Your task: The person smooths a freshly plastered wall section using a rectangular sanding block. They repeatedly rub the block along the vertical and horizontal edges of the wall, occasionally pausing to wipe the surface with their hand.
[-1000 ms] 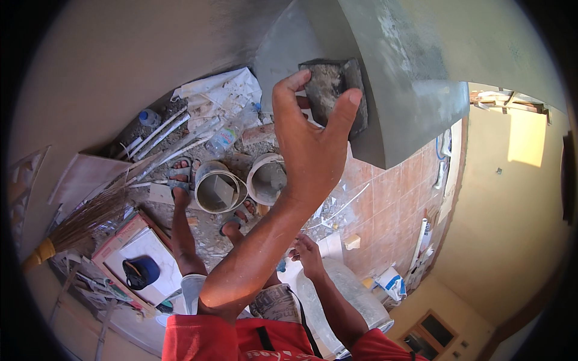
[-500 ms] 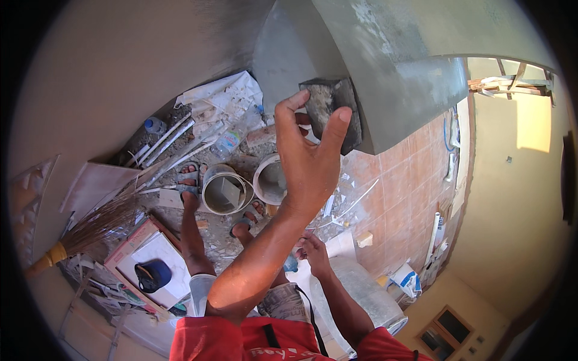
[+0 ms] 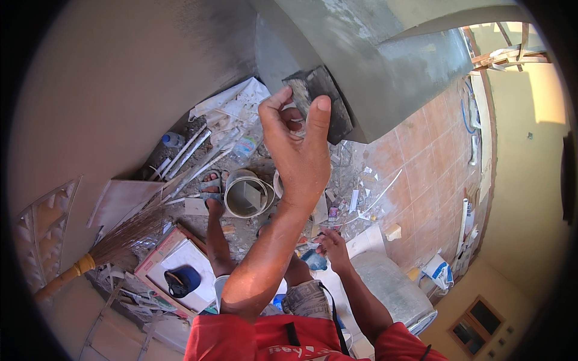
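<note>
My left hand (image 3: 292, 135) grips a dark, rough-faced rectangular block (image 3: 328, 99), thumb on the near side and fingers curled round its left. The block is against the smooth grey plastered surface (image 3: 397, 78) of a curved, overhanging structure at the top. My right hand (image 3: 334, 246) hangs lower, at the right of my body, with loosely bent fingers apart and nothing visible in them.
Below are buckets (image 3: 235, 204), white pipes (image 3: 192, 153), a straw broom (image 3: 129, 234), a board with a dark cap (image 3: 180, 280), rubble around my sandalled feet, and a pale translucent container (image 3: 391, 295). A tiled surface (image 3: 421, 180) extends rightward toward a yellow wall (image 3: 524, 210).
My left hand and the block have shifted slightly left along the grey surface, staying high in view. The view has shifted, moving floor items rightward. My right hand stays low.
</note>
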Demonstrator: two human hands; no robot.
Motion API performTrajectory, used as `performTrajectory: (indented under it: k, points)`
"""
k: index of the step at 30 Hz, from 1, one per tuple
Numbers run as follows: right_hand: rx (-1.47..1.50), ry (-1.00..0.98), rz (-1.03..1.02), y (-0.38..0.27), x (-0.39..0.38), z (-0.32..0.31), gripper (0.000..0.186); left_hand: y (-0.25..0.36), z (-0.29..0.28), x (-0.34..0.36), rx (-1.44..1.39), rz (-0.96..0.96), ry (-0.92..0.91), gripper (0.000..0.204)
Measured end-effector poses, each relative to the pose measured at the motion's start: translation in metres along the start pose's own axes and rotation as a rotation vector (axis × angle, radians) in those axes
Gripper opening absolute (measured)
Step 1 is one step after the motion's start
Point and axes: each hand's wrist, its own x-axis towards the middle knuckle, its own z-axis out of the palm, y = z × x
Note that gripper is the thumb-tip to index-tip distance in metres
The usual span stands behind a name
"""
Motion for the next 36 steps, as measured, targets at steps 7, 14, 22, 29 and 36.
performTrajectory:
  k: [7, 14, 22, 29, 36]
  points:
    - [0.117, 0.001, -0.022, 0.000, 0.000, 0.001, 0.041, -0.008, -0.003, -0.002, 0.247, -0.057, -0.033, 0.050]
    - [0.157, -0.002, -0.084, 0.007, 0.001, 0.000, 0.041, 0.048, -0.054, 0.024, 0.435, 0.172, -0.038, 0.054]
    - [0.267, 0.049, -0.051, 0.010, 0.007, -0.005, 0.041, 0.135, -0.012, 0.063, 1.149, 0.662, -0.437, 0.055]
    - [0.353, 0.101, -0.015, 0.013, 0.005, -0.012, 0.043, 0.116, 0.026, 0.044, 1.221, 0.770, -0.677, 0.057]
    - [0.382, 0.128, -0.004, 0.018, 0.009, -0.017, 0.043, 0.113, 0.036, 0.077, 1.377, 0.789, -0.617, 0.058]
